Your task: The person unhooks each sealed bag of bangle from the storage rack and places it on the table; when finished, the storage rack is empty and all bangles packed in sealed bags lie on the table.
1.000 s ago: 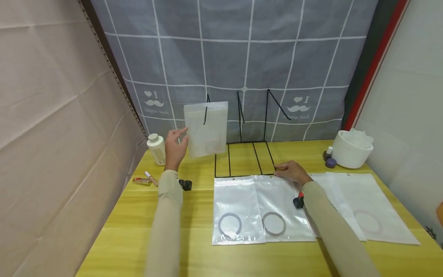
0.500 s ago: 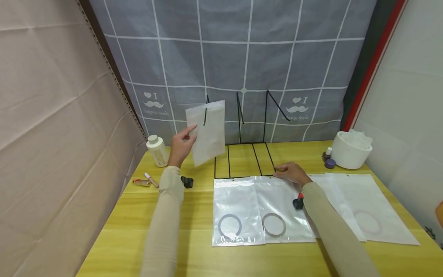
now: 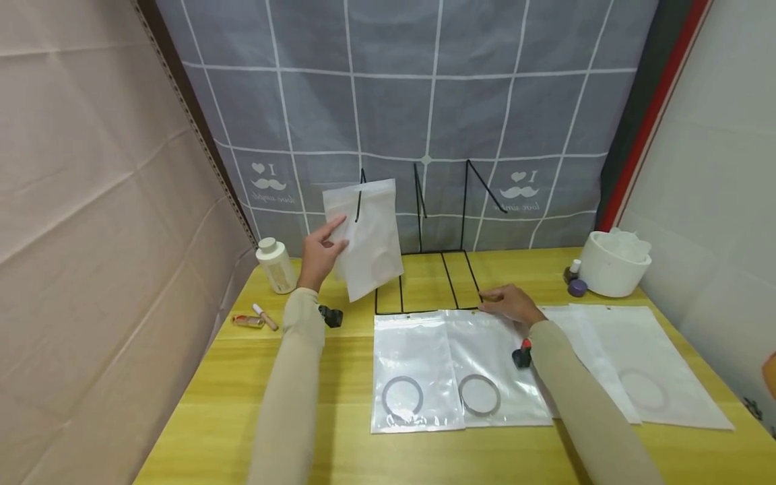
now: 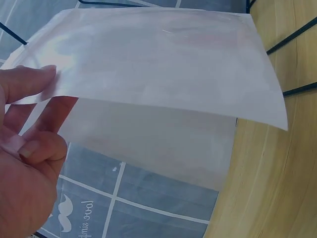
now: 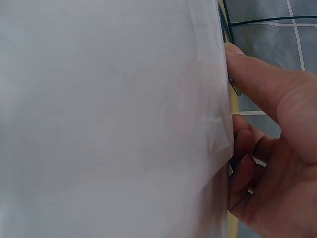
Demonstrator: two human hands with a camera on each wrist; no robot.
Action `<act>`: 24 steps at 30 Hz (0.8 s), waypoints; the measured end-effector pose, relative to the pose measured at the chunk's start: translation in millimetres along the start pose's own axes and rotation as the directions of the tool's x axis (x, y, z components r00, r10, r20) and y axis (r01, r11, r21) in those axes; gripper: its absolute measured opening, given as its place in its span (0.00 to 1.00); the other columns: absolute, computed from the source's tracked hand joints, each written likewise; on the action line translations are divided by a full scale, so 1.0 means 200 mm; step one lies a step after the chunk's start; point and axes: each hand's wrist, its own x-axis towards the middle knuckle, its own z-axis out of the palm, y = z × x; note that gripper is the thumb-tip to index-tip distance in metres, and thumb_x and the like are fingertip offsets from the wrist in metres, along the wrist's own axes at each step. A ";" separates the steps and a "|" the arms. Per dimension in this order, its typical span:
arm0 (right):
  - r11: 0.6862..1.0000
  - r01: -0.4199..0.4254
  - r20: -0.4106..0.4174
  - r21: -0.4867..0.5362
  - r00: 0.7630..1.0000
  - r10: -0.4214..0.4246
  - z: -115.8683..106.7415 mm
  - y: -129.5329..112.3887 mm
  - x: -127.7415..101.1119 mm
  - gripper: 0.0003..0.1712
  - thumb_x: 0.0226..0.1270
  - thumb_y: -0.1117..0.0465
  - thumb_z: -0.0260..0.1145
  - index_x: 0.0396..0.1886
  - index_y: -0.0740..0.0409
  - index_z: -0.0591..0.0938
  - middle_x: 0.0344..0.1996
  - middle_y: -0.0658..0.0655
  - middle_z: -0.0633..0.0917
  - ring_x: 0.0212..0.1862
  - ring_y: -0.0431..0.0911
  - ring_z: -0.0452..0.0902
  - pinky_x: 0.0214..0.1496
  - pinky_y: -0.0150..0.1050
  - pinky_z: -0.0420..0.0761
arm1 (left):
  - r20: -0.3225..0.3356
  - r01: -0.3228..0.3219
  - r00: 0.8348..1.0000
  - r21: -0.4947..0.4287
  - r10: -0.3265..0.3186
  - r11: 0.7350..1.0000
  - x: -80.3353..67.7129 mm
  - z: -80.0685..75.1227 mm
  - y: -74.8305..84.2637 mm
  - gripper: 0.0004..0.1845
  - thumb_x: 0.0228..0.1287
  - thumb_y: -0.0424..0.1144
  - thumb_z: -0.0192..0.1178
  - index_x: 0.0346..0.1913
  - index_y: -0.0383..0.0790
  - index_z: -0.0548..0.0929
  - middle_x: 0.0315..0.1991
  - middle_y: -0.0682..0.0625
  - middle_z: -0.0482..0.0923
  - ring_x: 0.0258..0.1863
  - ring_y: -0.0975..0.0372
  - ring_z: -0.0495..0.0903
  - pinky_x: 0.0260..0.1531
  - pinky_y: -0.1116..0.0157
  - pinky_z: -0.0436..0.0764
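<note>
A white plastic bag (image 3: 372, 249) hangs on the left hook of a black wire rack (image 3: 487, 186), with a second bag behind it. My left hand (image 3: 319, 256) pinches the front bag's left edge, thumb (image 4: 34, 82) on its face and fingers behind. The bag is turned and its lower part stands away from the one behind. At the rack's front right base corner, my right hand (image 3: 511, 302) holds the wire between thumb and fingers. Flat bags lie just in front: a clear one (image 3: 418, 350) and another (image 3: 485, 343), each showing a ring.
More white bags (image 3: 667, 350) lie at the right, partly under my right forearm. A white bottle (image 3: 276, 266) and two small tubes (image 3: 248, 321) stand and lie at the left. A white tub (image 3: 609, 269), a small dark bottle (image 3: 570, 273) and a purple lid (image 3: 577, 287) sit back right.
My left hand has moved right, from beside the hanging bags to the front one, and now pinches its edge. That bag has swung round and forward. The right hand has stayed put.
</note>
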 end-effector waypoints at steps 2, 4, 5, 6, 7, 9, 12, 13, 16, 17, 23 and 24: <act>1.000 0.006 0.003 0.008 1.000 -0.006 0.01 0.00 0.00 0.34 0.67 0.44 0.71 0.67 0.54 0.79 0.66 0.68 0.76 0.68 0.66 0.69 0.67 0.64 0.70 | -0.001 -0.004 1.000 -0.027 0.004 1.000 -0.02 -0.01 0.00 0.27 0.64 0.28 0.67 0.66 0.51 0.81 0.68 0.49 0.75 0.19 0.66 0.71 0.22 0.74 0.74; 1.000 0.005 0.005 0.020 1.000 -0.005 0.01 0.00 0.00 0.34 0.66 0.44 0.71 0.67 0.54 0.79 0.67 0.67 0.76 0.68 0.66 0.69 0.68 0.64 0.70 | 0.003 -0.009 1.000 -0.051 0.009 0.999 -0.05 -0.02 -0.01 0.27 0.64 0.28 0.67 0.65 0.52 0.82 0.67 0.48 0.76 0.16 0.66 0.69 0.19 0.73 0.72; 1.000 0.006 0.006 0.022 1.000 -0.006 0.01 0.00 0.00 0.34 0.66 0.43 0.71 0.67 0.54 0.79 0.67 0.67 0.76 0.68 0.66 0.69 0.67 0.64 0.70 | 0.009 -0.014 1.000 -0.062 0.014 0.998 -0.06 -0.03 -0.01 0.27 0.65 0.29 0.67 0.65 0.52 0.82 0.67 0.48 0.76 0.15 0.65 0.67 0.17 0.72 0.69; 1.000 0.011 0.009 0.022 1.000 -0.012 0.02 0.00 -0.01 0.34 0.66 0.43 0.71 0.68 0.54 0.79 0.67 0.68 0.76 0.68 0.66 0.69 0.67 0.64 0.70 | 0.018 -0.016 1.000 -0.072 0.017 0.997 -0.07 -0.04 -0.01 0.27 0.65 0.29 0.68 0.65 0.52 0.82 0.67 0.48 0.76 0.14 0.65 0.66 0.17 0.72 0.69; 1.000 0.010 0.010 0.027 1.000 -0.010 0.02 0.00 -0.01 0.34 0.66 0.44 0.71 0.68 0.54 0.78 0.67 0.67 0.76 0.68 0.66 0.69 0.67 0.64 0.70 | 0.029 -0.018 0.999 -0.082 0.020 0.996 -0.08 -0.05 -0.02 0.27 0.65 0.30 0.68 0.65 0.53 0.82 0.68 0.48 0.76 0.14 0.66 0.65 0.15 0.72 0.67; 1.000 0.008 0.010 0.026 1.000 -0.008 0.02 0.00 -0.01 0.34 0.67 0.44 0.71 0.68 0.53 0.79 0.66 0.67 0.76 0.68 0.65 0.69 0.67 0.63 0.71 | 0.053 -0.026 0.998 -0.099 0.031 0.995 -0.11 -0.07 -0.03 0.27 0.65 0.31 0.68 0.66 0.53 0.81 0.68 0.49 0.76 0.12 0.66 0.61 0.14 0.72 0.65; 1.000 0.017 0.009 0.023 1.000 -0.017 0.01 0.00 -0.02 0.32 0.68 0.46 0.71 0.68 0.53 0.79 0.66 0.67 0.76 0.68 0.65 0.70 0.66 0.63 0.71 | 0.083 -0.027 0.996 -0.127 0.038 0.992 -0.15 -0.09 -0.03 0.27 0.65 0.31 0.68 0.67 0.50 0.80 0.69 0.48 0.74 0.14 0.67 0.63 0.15 0.72 0.65; 1.000 0.020 0.010 0.022 1.000 -0.021 0.01 0.00 -0.02 0.32 0.68 0.46 0.70 0.68 0.53 0.78 0.66 0.67 0.76 0.68 0.65 0.70 0.66 0.63 0.72 | 0.089 -0.027 0.995 -0.134 0.039 0.991 -0.17 -0.10 -0.02 0.28 0.66 0.30 0.67 0.67 0.49 0.80 0.69 0.47 0.74 0.14 0.68 0.63 0.15 0.73 0.65; 0.999 0.027 0.011 0.021 1.000 -0.027 0.00 0.00 -0.02 0.32 0.68 0.46 0.70 0.68 0.54 0.78 0.66 0.67 0.76 0.67 0.65 0.70 0.66 0.63 0.72 | 0.101 -0.020 0.994 -0.153 0.036 0.988 -0.23 -0.12 0.02 0.28 0.66 0.27 0.65 0.68 0.44 0.79 0.69 0.43 0.74 0.14 0.68 0.63 0.16 0.73 0.64; 0.999 0.028 0.012 0.021 1.000 -0.028 0.00 0.00 -0.01 0.32 0.68 0.46 0.70 0.68 0.54 0.78 0.66 0.67 0.76 0.67 0.65 0.70 0.66 0.63 0.72 | 0.105 -0.020 0.994 -0.154 0.037 0.988 -0.25 -0.13 0.04 0.28 0.66 0.26 0.65 0.68 0.43 0.79 0.68 0.42 0.74 0.13 0.68 0.60 0.16 0.73 0.64; 1.000 0.016 0.009 0.020 1.000 -0.016 0.00 0.00 -0.01 0.33 0.67 0.45 0.71 0.68 0.54 0.79 0.67 0.67 0.76 0.68 0.65 0.70 0.66 0.63 0.71 | 0.125 -0.052 0.989 -0.163 0.073 0.985 -0.37 -0.18 0.19 0.26 0.64 0.21 0.63 0.66 0.31 0.78 0.66 0.35 0.74 0.16 0.69 0.64 0.17 0.74 0.65; 1.000 0.016 0.008 0.022 1.000 -0.016 0.00 0.00 -0.01 0.34 0.66 0.45 0.71 0.68 0.54 0.79 0.67 0.67 0.76 0.67 0.65 0.70 0.66 0.63 0.72 | 0.126 -0.058 0.989 -0.162 0.078 0.985 -0.38 -0.19 0.20 0.26 0.64 0.21 0.63 0.65 0.30 0.78 0.65 0.34 0.74 0.16 0.69 0.64 0.17 0.74 0.65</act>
